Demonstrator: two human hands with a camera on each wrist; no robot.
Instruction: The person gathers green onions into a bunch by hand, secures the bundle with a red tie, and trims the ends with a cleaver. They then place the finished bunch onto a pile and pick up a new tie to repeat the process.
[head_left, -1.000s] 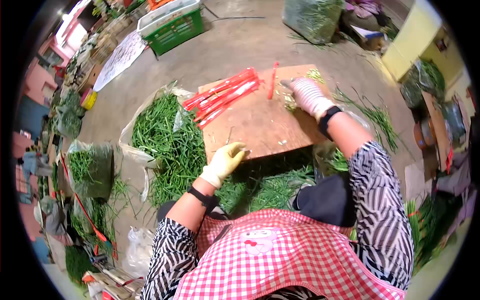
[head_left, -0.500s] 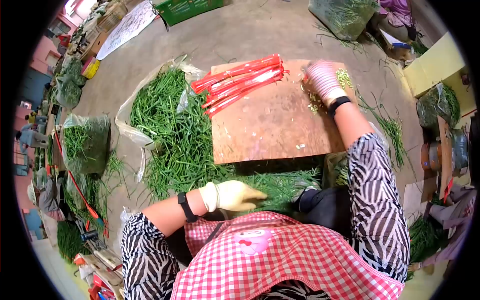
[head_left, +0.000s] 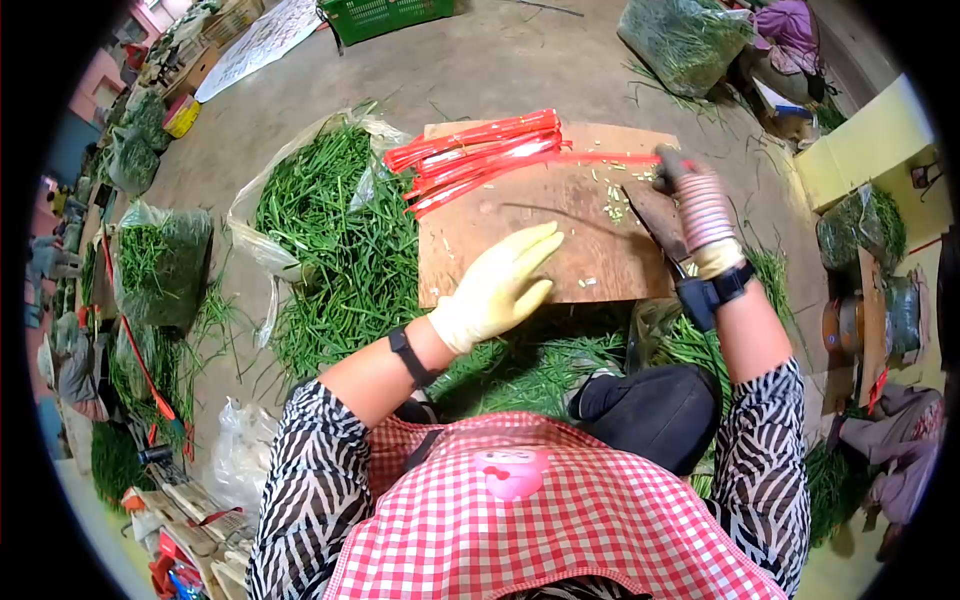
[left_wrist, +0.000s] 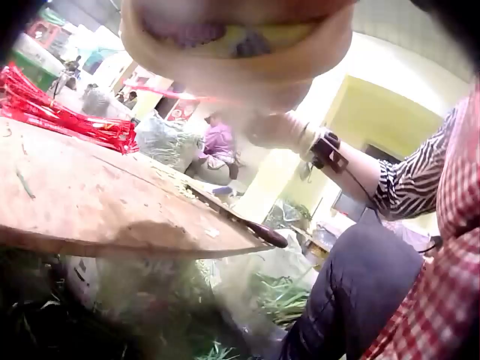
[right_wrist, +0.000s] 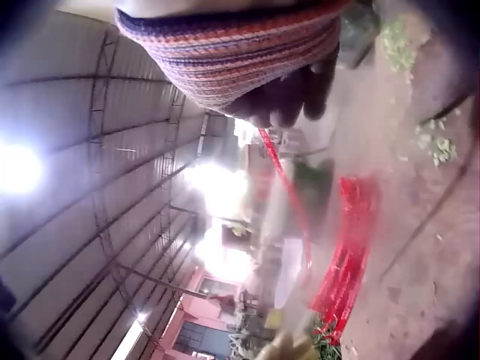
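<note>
My left hand (head_left: 500, 285), in a pale yellow glove, hovers over the front of the wooden board (head_left: 480, 240) with its fingers extended. At the board's far right, my right hand (head_left: 690, 195) wears a glove with a striped cuff and dark fingers. Its fingers pinch the end of a thin red plastic strip (right_wrist: 283, 176), which stretches leftward across the board. A pile of red plastic strips (head_left: 480, 155) lies at the back left of the board. Below the right hand, a knife (left_wrist: 232, 216) rests along the right edge, its handle (left_wrist: 266, 234) jutting past the board.
Pale chopped stem bits (head_left: 615, 200) are scattered on the board's right side. A large open bag of green stalks (head_left: 330, 240) stands left of it, with more greens (head_left: 550, 370) under its front edge. My bent knee (head_left: 660, 410) is at the right. A green crate (head_left: 385, 18) stands farther back.
My left hand dropped below the board's edge, then rose over it. The right hand has moved right and slightly nearer me, drawing a red strip taut across the board. The knife is now visible.
</note>
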